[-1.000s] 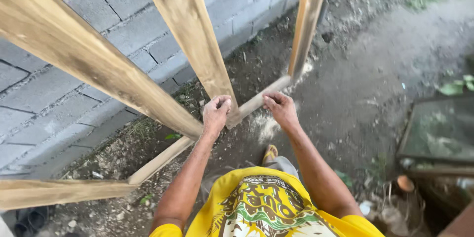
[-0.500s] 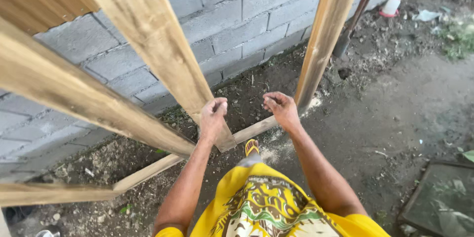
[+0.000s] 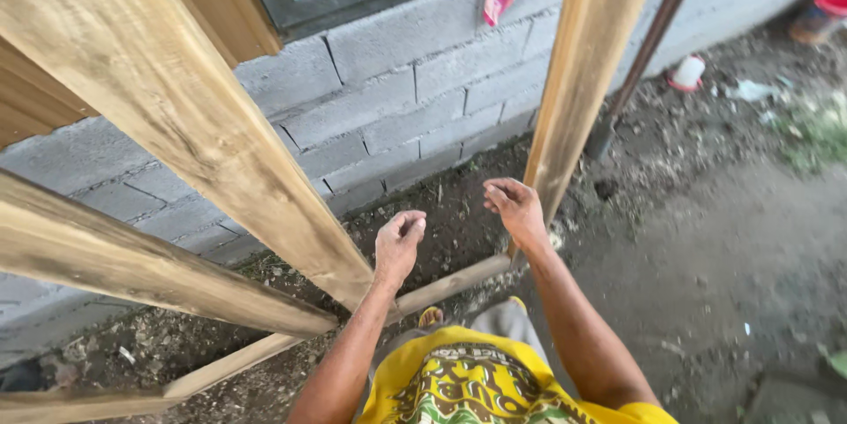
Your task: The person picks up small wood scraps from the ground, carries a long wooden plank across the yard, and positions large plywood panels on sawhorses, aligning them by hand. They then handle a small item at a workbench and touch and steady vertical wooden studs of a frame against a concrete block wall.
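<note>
Left hand (image 3: 399, 243) raised in front of the diagonal plank (image 3: 190, 124), fingers curled loosely inward, gripping nothing, close to the plank's lower end. Right hand (image 3: 514, 208) half open beside the upright post (image 3: 587, 71), fingers bent, apparently just short of the wood; contact cannot be confirmed. Bottom rail (image 3: 441, 287) lying on the soil below both hands, tying post and plank together. Grey block wall (image 3: 397, 97) directly behind the frame.

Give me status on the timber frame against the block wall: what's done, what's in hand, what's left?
Done: the wooden frame stands as one piece, its bottom rail on the dirt and its right post upright near the block wall. In hand: nothing gripped; the left hand and right hand hover open above the rail. Left: no fixing to the wall is visible.
</note>
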### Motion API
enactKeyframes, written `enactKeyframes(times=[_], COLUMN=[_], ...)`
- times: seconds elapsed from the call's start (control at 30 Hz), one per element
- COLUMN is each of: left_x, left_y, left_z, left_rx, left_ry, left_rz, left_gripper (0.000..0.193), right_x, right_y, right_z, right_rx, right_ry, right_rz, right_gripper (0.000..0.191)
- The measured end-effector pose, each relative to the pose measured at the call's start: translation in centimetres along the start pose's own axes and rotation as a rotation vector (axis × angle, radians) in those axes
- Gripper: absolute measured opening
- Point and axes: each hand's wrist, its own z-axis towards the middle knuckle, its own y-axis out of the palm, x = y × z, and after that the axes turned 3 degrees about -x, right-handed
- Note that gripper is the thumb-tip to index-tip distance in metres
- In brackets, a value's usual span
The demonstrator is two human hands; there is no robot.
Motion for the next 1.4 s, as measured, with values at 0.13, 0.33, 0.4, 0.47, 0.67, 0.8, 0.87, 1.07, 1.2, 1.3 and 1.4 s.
enactKeyframes(times=[0.13,0.33,0.4,0.47,0.67,0.8,0.87,1.07,1.2,1.3,1.4], left_x=[0.1,3.2,4.6,5.9,7.2,7.2,7.8,11.1,12.9,13.9,14.8], left_y=[2.3,10.0,12.2,14.4,17.1,15.0,13.2,6.1,1.7,-0.9,-2.9], left_z=[2.5,5.6,6.1,7.0,7.6,7.1,7.5,8.1,7.4,7.6,8.3], left_rx=[0.123,0.213,0.195,0.2,0.328,0.511,0.609,1.058,1.208,1.285,1.315], left_ry=[0.029,0.015,0.039,0.043,0.051,0.168,0.147,0.304,0.424,0.396,0.368], left_rz=[0.02,-0.009,-0.061,-0.066,-0.021,0.175,0.253,0.572,0.674,0.721,0.767], left_gripper=[0.021,0.021,0.02,0.02,0.02,0.02,0.02,0.051,0.078,0.09,0.1], right_x=[0.6,-4.3,-6.9,-9.8,-17.2,-19.0,-19.7,-18.7,-16.5,-15.7,-15.9], right_y=[-2.6,-8.4,-10.5,-12.3,-13.2,-10.2,-8.9,-6.2,-6.6,-7.3,-7.6], right_z=[5.1,11.6,12.2,13.1,14.4,15.4,17.2,22.7,24.1,24.5,24.6], right_rx=[-0.019,-0.06,-0.017,0.116,0.3,0.391,0.434,0.524,0.638,0.697,0.794], right_ry=[0.004,-0.13,-0.285,-0.391,-0.598,-0.713,-0.743,-0.82,-0.889,-0.896,-0.811], right_rz=[0.024,-0.083,-0.145,-0.255,-0.808,-0.883,-0.93,-0.986,-1.023,-1.051,-0.985], right_gripper=[0.023,0.024,0.028,0.044,0.104,0.124,0.129,0.126,0.121,0.119,0.113])
